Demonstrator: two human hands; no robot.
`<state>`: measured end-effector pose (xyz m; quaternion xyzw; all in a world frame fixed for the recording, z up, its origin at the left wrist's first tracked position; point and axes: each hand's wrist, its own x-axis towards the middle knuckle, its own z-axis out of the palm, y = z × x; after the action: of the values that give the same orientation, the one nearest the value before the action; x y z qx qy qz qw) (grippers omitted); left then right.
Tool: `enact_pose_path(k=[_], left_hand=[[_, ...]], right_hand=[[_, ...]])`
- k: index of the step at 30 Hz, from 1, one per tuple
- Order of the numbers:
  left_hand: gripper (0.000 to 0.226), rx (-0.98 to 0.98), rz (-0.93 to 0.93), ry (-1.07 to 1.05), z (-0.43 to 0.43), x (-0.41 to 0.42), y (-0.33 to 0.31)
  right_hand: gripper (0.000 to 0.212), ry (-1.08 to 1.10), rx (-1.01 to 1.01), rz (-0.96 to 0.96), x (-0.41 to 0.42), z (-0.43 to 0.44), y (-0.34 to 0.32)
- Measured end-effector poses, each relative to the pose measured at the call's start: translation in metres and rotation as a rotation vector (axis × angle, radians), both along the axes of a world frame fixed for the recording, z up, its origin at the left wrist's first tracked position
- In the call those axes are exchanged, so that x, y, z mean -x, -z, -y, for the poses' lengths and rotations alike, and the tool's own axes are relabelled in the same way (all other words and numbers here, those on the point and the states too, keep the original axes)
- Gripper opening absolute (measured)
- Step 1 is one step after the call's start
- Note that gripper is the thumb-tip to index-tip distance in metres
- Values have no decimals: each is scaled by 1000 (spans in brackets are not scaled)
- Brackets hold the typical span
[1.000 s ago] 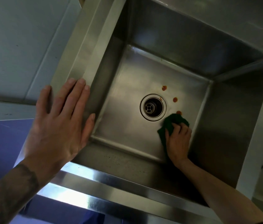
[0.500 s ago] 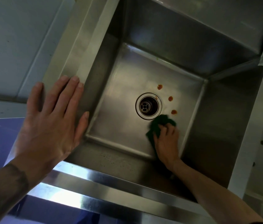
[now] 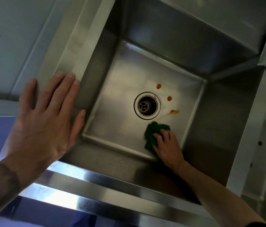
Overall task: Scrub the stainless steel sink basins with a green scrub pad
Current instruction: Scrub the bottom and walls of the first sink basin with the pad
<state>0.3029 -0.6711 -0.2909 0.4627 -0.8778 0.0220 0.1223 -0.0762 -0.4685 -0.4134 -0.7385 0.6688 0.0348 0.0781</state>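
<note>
Right hand (image 3: 166,148) grips scrub pad (image 3: 152,131) on basin (image 3: 117,112) floor; stains (image 3: 169,98) beside drain (image 3: 146,105).

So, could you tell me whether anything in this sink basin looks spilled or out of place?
Yes: three orange-red spots mark the basin floor beside the drain; the one nearest the green scrub pad is smeared into a streak.

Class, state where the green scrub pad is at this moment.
Head view: the green scrub pad lies on the basin floor, below-right of the drain, held by the right hand.
</note>
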Motion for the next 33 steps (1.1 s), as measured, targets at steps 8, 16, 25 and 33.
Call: enact_pose_path(k=[8, 16, 25, 33], left_hand=[[76, 20, 30, 23, -3, 2, -11], [79, 31, 19, 19, 2, -8, 10], [79, -20, -8, 8, 3, -11, 18], [81, 10, -5, 0, 1, -13, 29]], right_hand=[[47, 491, 103, -15, -12, 45, 7], [46, 393, 19, 28, 10, 40, -1], [47, 521, 14, -66, -7, 11, -1], [47, 791, 120, 12, -11, 73, 0]])
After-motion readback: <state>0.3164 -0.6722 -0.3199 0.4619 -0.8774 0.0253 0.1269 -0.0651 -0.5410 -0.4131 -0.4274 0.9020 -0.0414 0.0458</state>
